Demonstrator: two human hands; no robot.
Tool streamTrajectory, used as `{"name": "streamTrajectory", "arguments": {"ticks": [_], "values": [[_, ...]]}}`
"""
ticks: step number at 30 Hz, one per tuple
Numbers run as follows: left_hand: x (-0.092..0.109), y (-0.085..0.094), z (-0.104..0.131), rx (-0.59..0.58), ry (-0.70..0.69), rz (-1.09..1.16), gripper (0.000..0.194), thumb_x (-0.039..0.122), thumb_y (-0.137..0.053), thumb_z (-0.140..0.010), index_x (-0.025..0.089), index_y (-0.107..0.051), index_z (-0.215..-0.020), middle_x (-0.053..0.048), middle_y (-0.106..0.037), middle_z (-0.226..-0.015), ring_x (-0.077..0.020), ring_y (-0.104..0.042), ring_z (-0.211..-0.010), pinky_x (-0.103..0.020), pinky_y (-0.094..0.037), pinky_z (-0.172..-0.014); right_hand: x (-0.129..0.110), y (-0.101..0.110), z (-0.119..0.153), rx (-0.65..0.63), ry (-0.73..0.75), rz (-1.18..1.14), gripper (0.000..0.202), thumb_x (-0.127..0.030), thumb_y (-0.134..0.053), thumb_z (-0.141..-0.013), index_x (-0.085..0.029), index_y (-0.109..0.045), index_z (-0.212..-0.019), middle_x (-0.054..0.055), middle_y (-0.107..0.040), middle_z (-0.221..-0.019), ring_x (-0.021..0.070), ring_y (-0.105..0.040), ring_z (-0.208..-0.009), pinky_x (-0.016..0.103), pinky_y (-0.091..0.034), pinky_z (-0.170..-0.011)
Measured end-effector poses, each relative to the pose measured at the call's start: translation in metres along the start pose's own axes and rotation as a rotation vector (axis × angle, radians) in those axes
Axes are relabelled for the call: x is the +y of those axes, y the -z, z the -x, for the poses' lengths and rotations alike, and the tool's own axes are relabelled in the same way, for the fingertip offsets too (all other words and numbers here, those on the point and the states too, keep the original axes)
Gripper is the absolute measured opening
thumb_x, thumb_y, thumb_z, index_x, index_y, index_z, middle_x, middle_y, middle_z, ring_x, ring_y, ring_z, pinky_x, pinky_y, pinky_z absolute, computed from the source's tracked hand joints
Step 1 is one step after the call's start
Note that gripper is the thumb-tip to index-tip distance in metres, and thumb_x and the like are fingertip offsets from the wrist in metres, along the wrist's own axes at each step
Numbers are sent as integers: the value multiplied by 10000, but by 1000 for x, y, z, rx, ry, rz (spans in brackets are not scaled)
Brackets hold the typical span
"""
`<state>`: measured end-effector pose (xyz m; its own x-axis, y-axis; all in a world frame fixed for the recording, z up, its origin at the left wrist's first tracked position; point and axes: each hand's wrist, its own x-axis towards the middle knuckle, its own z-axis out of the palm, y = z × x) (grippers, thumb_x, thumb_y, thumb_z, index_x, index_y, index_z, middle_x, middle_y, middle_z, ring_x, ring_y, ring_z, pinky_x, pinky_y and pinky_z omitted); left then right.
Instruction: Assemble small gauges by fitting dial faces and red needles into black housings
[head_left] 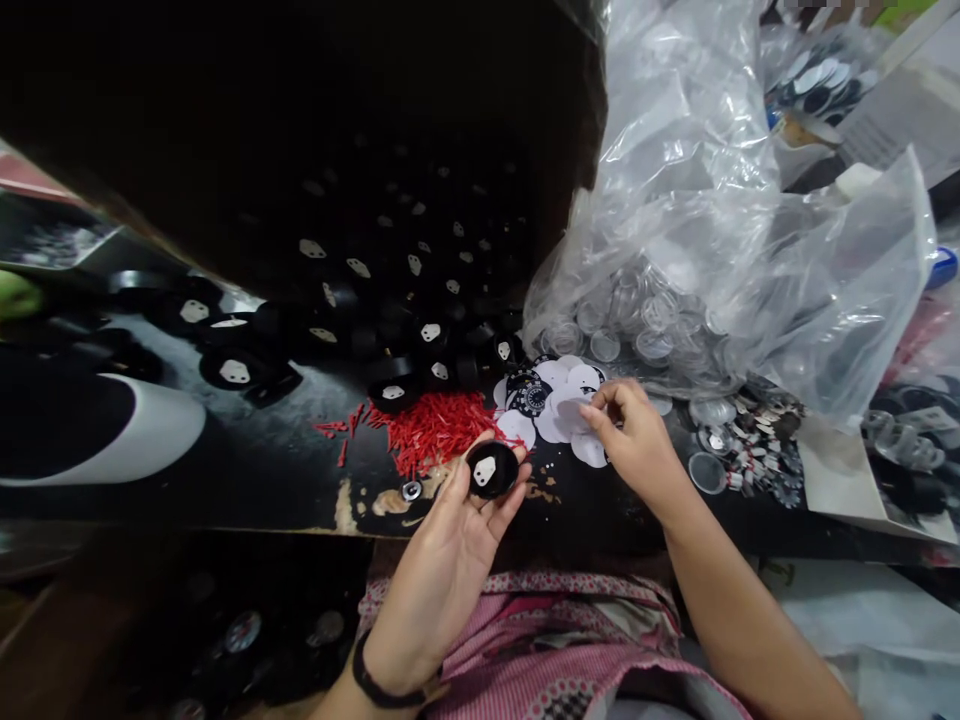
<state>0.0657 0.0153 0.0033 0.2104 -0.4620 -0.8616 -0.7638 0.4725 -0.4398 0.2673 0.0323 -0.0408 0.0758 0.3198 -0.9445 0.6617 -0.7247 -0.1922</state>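
Observation:
My left hand (450, 545) holds a round black case (493, 469) with a pale plate inside, at the near edge of the dark table (247, 470). My right hand (634, 435) pinches a white paper disc (574, 412) lifted from a small pile of white discs (555, 395) and a printed dial (534, 397). A heap of small red pointers (435, 428) lies just left of the case.
Many more black cases (390, 340) fill a dark box behind. A clear plastic bag (712, 250) of transparent round lenses stands at the right, with loose metal parts (757, 440) beside it. A white curved shape (150, 435) lies at the left.

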Motion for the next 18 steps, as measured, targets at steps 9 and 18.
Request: {"name": "streamTrajectory", "arguments": {"ticks": [9, 18], "values": [[-10, -7, -3, -82, -46, 114, 324, 421, -475, -948, 279, -646, -1184, -34, -698, -1153, -192, -682, -994, -366, -574, -883, -28, -25, 31, -298, 179, -143, 61, -225, -608, -895, -185, -591, -938, 59, -562, -1020, 138, -559, -816, 275, -466, -744], [-16, -2, -1, -26, -126, -75, 323, 383, -595, -896, 237, -655, -1179, -71, -672, -1231, -194, -658, -1080, -365, -528, -970, -43, -14, 33, -169, -39, -251, 89, -227, -580, -910, -215, -668, -914, -6, -658, -842, 127, -596, -780, 244, -456, -713]]}}
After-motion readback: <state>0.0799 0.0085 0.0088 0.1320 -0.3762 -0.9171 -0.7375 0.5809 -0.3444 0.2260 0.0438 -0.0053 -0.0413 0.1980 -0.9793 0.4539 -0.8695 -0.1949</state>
